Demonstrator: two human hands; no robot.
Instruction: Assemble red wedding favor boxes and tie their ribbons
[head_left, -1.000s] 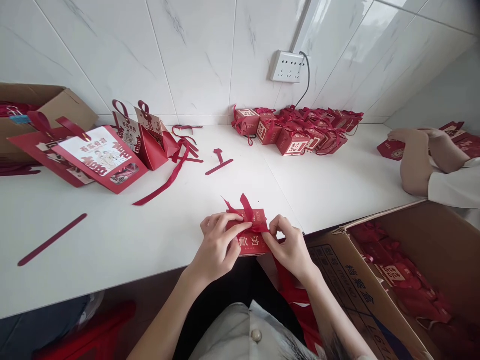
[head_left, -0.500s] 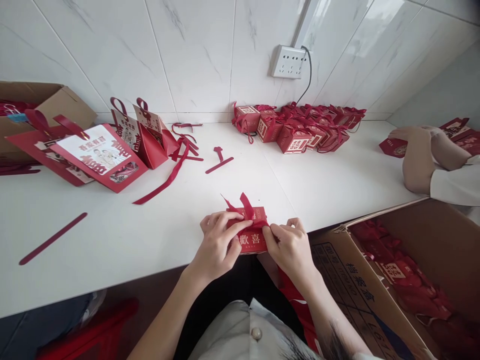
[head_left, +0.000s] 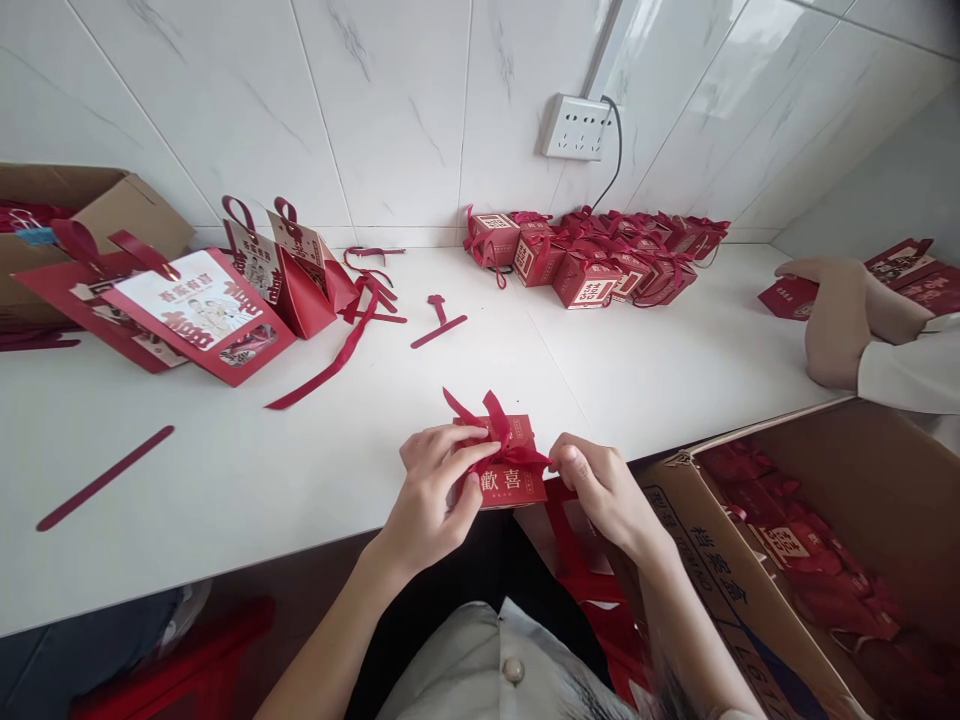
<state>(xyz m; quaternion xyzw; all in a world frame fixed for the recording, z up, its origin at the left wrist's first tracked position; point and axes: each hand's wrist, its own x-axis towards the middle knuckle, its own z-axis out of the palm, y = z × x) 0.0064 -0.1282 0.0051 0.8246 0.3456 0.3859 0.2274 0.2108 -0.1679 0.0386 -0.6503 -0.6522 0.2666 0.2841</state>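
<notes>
While the left hand [head_left: 437,482] is pressing the red box [head_left: 502,490] at the near desk edge [head_left: 300,543], seemingly to steady it, the right hand [head_left: 600,488] is pinching its ribbon [head_left: 519,456], and tied boxes [head_left: 590,270] are standing by the wall [head_left: 397,120], apparently leaving working room.

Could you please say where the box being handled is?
In the head view, the red box lies at the near edge of the table, just right of centre, the left hand on it and the right hand pinching its ribbon.
</notes>
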